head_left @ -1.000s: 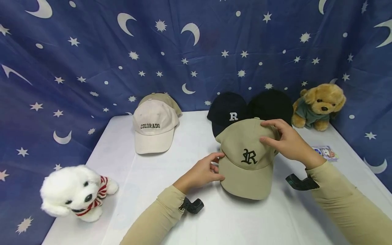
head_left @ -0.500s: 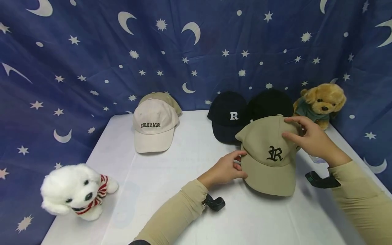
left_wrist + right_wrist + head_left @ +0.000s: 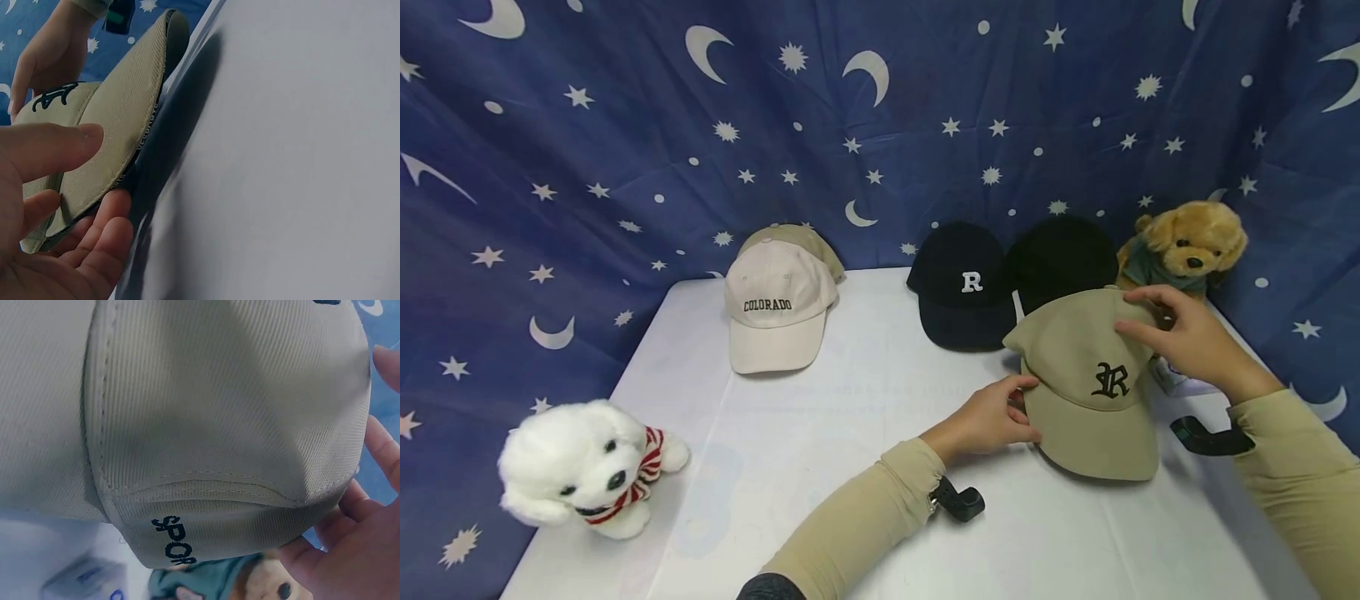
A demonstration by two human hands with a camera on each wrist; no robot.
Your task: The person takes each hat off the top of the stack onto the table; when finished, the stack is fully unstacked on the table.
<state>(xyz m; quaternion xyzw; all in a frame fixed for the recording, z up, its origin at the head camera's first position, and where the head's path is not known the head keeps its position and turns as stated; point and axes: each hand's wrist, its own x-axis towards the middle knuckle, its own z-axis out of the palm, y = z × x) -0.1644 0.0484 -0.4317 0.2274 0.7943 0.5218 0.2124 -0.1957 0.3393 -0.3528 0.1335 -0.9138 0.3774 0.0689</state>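
A khaki baseball cap [image 3: 1078,358] with a dark gothic R on its front is held between both hands at the right side of the table. My left hand [image 3: 988,421] pinches the brim's left edge; the left wrist view shows the thumb on top and fingers beneath the brim [image 3: 119,119]. Around the top right of the crown [image 3: 231,406], my right hand [image 3: 1187,337] holds on with thumb and fingers. Dark lettering starting "SPO" shows on the cap's side in the right wrist view. A shadow lies on the table below the brim.
Behind it sit a navy cap [image 3: 966,287] with a white R and a black cap [image 3: 1060,258]. A cream COLORADO cap [image 3: 778,308] overlaps a beige cap [image 3: 808,242]. Two plush dogs, brown [image 3: 1195,242] and white [image 3: 576,467], flank the white table [image 3: 820,467]. A small packet [image 3: 1180,379] lies right.
Both hands have carried the khaki cap rightward across the table, uncovering the navy cap's brim. The cap now overlaps the black cap's lower part and hides more of the brown plush dog.
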